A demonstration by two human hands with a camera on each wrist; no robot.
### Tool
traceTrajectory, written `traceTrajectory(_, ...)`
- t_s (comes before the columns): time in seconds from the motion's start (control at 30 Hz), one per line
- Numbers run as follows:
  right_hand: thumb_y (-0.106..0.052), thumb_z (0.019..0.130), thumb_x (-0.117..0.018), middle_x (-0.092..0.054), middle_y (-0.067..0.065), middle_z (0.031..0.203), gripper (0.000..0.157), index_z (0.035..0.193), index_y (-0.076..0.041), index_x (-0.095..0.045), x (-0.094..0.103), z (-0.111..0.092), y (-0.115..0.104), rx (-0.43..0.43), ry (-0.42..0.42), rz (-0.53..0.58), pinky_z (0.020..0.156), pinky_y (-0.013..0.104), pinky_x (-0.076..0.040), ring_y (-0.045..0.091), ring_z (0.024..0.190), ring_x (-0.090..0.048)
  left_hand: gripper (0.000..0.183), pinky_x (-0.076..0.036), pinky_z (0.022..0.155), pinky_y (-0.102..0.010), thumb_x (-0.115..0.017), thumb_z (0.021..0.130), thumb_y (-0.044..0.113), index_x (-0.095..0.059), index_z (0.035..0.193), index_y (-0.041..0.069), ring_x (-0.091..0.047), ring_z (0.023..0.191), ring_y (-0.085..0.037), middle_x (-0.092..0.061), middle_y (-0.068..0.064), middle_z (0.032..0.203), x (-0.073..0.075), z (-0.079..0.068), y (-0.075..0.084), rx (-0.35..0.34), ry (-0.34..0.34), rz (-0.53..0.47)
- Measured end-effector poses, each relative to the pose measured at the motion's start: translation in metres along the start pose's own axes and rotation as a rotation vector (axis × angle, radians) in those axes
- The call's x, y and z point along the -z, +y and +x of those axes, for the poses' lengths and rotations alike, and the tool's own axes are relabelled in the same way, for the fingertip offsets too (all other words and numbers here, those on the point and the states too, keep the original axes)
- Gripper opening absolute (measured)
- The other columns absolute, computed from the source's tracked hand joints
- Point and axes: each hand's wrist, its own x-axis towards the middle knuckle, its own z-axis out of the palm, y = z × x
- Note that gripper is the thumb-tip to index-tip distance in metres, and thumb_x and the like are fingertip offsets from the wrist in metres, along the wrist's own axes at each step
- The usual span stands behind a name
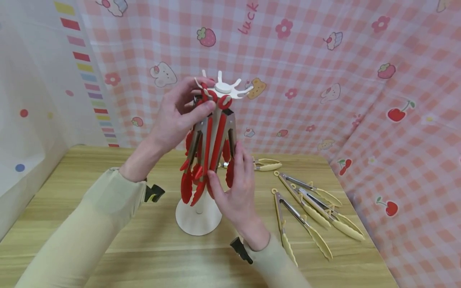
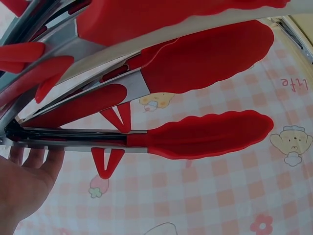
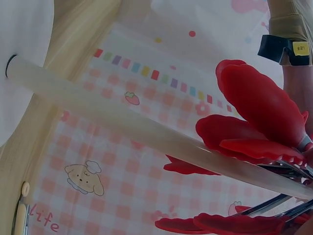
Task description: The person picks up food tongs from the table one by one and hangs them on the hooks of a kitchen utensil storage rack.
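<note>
A white rotating rack point(image 1: 223, 87) with curved hooks on top carries several red-tipped metal tongs point(image 1: 186, 186), hung by their red rings with heads down. At the hooks, my left hand point(image 1: 173, 116) pinches the upper end of one pair, thumb in front and fingers behind. My right hand point(image 1: 237, 194) is lower, with thumb and fingers on either side of another pair of red tongs point(image 1: 220, 138). In the left wrist view, scalloped red heads point(image 2: 210, 134) hang beside the left fingers point(image 2: 51, 164). The pole point(image 3: 122, 117) crosses the right wrist view; the right hand is mostly hidden there.
The rack's round white base point(image 1: 198, 226) stands on the wooden table point(image 1: 144, 248). Several cream-yellow tongs point(image 1: 317, 236) lie to the right, with another pair point(image 1: 268, 165) behind the right hand. A pink checked cloth point(image 1: 288, 72) hangs at the back and right.
</note>
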Motion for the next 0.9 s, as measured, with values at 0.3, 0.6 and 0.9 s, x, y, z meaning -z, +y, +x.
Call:
traceTrajectory(0.3, -0.029, 0.1, -0.067, -0.051, 0.026, 0.146, 0.08, 0.159, 0.009, -0.03, -0.0039, -0.0024, -0.0033, -0.015, -0.01, 0.02, 0.105, 0.049, -0.054, 0.036, 0.13, -0.056, 0.043, -0.053, 0.102, -0.047, -0.064, 0.095, 0.011, -0.059, 0.137, 0.002, -0.064, 0.116, -0.021, -0.068, 0.012, 0.118, -0.0005, -0.0009, 0.0006, 0.008, 0.008, -0.004)
traceTrajectory(0.6, -0.016, 0.091, -0.075, -0.051, 0.027, 0.146, 0.084, 0.158, 0.011, -0.031, -0.0046, -0.0024, -0.0038, -0.032, 0.005, 0.073, 0.104, 0.051, -0.054, 0.038, 0.13, -0.056, 0.044, -0.053, 0.104, -0.048, -0.063, 0.096, 0.011, -0.058, 0.138, 0.003, -0.065, 0.117, -0.02, -0.069, -0.002, 0.126, -0.0006, -0.0009, -0.0011, 0.007, 0.0, 0.01)
traceTrajectory(0.9, -0.011, 0.088, -0.078, -0.05, 0.026, 0.146, 0.088, 0.159, 0.009, -0.03, -0.0036, -0.003, -0.0026, -0.047, 0.004, 0.11, 0.105, 0.051, -0.052, 0.041, 0.129, -0.055, 0.042, -0.054, 0.104, -0.048, -0.063, 0.096, 0.011, -0.059, 0.138, 0.003, -0.065, 0.116, -0.02, -0.069, 0.002, 0.122, -0.0003, -0.0009, -0.0008, 0.009, 0.003, 0.015)
